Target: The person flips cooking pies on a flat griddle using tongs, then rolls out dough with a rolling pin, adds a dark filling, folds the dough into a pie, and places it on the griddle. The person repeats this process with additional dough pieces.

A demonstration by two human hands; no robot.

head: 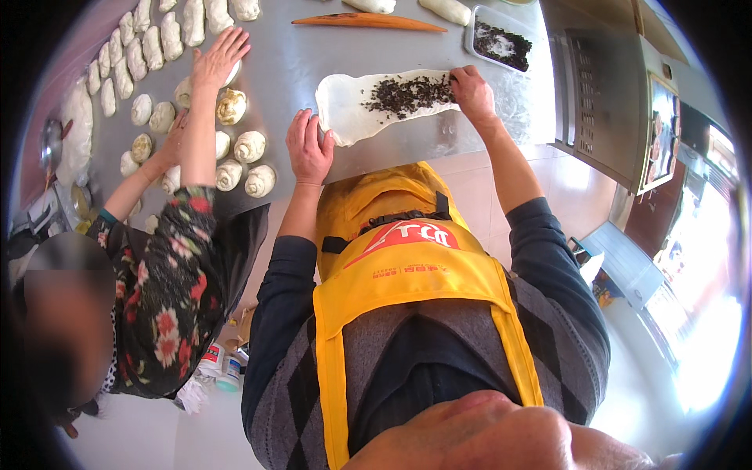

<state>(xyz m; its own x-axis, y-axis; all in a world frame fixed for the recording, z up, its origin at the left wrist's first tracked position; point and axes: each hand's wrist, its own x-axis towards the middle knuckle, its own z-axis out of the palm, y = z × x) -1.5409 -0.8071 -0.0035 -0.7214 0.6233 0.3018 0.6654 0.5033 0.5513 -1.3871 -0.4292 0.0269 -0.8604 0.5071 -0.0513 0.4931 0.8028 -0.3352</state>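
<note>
In front of me a long, thin sheet of dough [345,107] is stretched over the metal worktop. Dark chopped filling [405,96] covers its middle and right part, while the left part is bare. My left hand [309,148] holds the near left corner of the sheet, with the thumb by its edge. At the opposite end, my right hand [473,97] pinches the dough between curled fingers and thumb. Beyond the sheet lies a tapered wooden rolling pin [370,22]. A clear plastic container [470,36] with more dark filling stands past my right hand.
At left, a co-worker's hands [218,61] are among coiled dough pieces [249,147]. Rows of dough logs [171,36] lie farther back. More dough [445,10] sits behind the rolling pin. A metal appliance [611,111] stands to the right. The worktop's near edge [405,164] runs before my apron.
</note>
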